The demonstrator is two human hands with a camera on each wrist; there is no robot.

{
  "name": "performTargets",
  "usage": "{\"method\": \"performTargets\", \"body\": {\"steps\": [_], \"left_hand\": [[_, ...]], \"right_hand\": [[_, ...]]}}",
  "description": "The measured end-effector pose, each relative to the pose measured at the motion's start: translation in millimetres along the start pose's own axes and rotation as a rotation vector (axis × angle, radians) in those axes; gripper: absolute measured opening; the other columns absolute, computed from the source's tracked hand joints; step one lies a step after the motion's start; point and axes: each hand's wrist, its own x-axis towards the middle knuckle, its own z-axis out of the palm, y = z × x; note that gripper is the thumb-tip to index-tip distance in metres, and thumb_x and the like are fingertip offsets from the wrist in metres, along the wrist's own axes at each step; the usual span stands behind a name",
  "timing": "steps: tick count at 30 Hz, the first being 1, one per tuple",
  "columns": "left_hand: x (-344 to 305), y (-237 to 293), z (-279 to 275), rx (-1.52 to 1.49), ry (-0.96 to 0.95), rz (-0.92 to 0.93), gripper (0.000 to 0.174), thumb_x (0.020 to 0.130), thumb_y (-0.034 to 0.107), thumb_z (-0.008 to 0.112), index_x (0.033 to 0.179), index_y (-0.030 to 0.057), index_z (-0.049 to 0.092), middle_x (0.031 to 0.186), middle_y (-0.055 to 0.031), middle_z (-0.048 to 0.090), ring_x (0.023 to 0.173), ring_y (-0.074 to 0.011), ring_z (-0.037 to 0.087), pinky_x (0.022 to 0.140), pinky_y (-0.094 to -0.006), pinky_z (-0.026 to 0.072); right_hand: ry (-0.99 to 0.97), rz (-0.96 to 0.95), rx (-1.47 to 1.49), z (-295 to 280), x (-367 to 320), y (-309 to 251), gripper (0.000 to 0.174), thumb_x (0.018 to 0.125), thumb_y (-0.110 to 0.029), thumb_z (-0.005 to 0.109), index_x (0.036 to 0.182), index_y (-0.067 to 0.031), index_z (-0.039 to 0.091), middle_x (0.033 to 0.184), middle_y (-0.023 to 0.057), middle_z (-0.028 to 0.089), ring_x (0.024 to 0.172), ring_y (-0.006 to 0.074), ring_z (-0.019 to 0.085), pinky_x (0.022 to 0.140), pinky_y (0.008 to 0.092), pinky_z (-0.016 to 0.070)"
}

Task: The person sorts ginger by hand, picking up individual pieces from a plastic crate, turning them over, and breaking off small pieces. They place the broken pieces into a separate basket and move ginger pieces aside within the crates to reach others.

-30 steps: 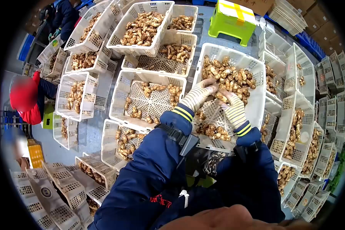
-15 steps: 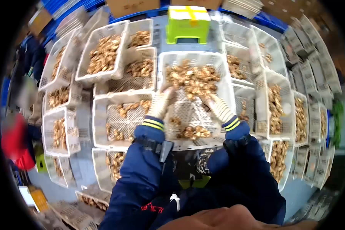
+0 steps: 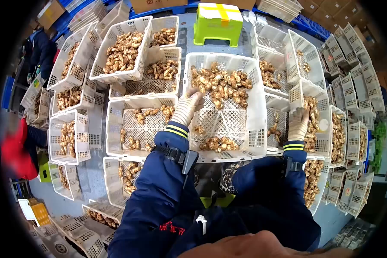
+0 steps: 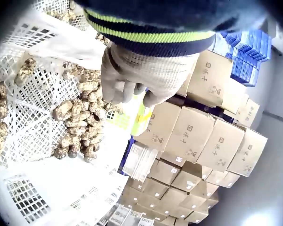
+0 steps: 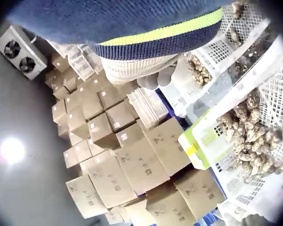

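In the head view, the central white crate holds brown mushrooms, bunched toward its back, with a smaller group near its front. My left hand, in a pale striped glove, is over this crate's left wall; the left wrist view shows the hand with fingers loosely bent and nothing visible in them. Beyond the crate's right side, my right hand is over the left side of another mushroom crate. In the right wrist view, two fingers of that hand extend with no mushroom visible at them.
More mushroom crates stand on both sides, including a filled one at the back left. A green stool stands behind the central crate. Cardboard boxes are stacked beyond. People, one in red, are at the far left.
My hands have separated: the right moved out of the central crate to the crate at right, while the left drew to the left wall. The head view has also swung.
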Motion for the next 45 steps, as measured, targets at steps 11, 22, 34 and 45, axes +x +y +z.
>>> {"method": "performTargets", "body": {"steps": [11, 22, 34, 45], "left_hand": [[3, 0, -3, 0.038, 0.115, 0.033, 0.056, 0.096, 0.027, 0.057, 0.140, -0.0020, 0.038, 0.115, -0.0128, 0.062, 0.100, -0.0206, 0.061, 0.089, -0.0332, 0.0520], [4, -5, 1, -0.022, 0.029, 0.013, 0.057, 0.093, 0.027, 0.062, 0.137, -0.0025, 0.042, 0.115, -0.0127, 0.061, 0.101, -0.0217, 0.061, 0.091, -0.0352, 0.0523], [-9, -2, 11, -0.188, -0.318, -0.159, 0.065, 0.089, 0.024, 0.069, 0.142, 0.0030, 0.038, 0.121, -0.0125, 0.060, 0.112, -0.0240, 0.059, 0.098, -0.0380, 0.0489], [-7, -1, 12, -0.112, -0.292, -0.204, 0.050, 0.093, 0.028, 0.064, 0.135, 0.0057, 0.048, 0.110, -0.0060, 0.064, 0.085, -0.0127, 0.065, 0.077, -0.0276, 0.0567]], "right_hand": [[-0.830, -0.625, -1.511, 127, 6, 143, 0.057, 0.085, -0.026, 0.067, 0.134, -0.0032, 0.048, 0.125, 0.0224, 0.058, 0.109, 0.0370, 0.059, 0.095, 0.0409, 0.0475], [-0.767, -0.107, -1.305, 153, -13, 140, 0.053, 0.079, -0.013, 0.073, 0.129, -0.0065, 0.056, 0.121, 0.0156, 0.059, 0.106, 0.0274, 0.059, 0.092, 0.0386, 0.0495], [-1.074, 0.156, -0.284, 158, -89, 97, 0.054, 0.083, -0.005, 0.070, 0.131, -0.0022, 0.045, 0.128, 0.0104, 0.052, 0.116, 0.0211, 0.054, 0.100, 0.0335, 0.0470], [-1.141, 0.103, -0.487, 164, -107, 77, 0.054, 0.084, -0.022, 0.075, 0.129, -0.0016, 0.054, 0.126, 0.0099, 0.058, 0.114, 0.0168, 0.055, 0.098, 0.0308, 0.0449]]}}
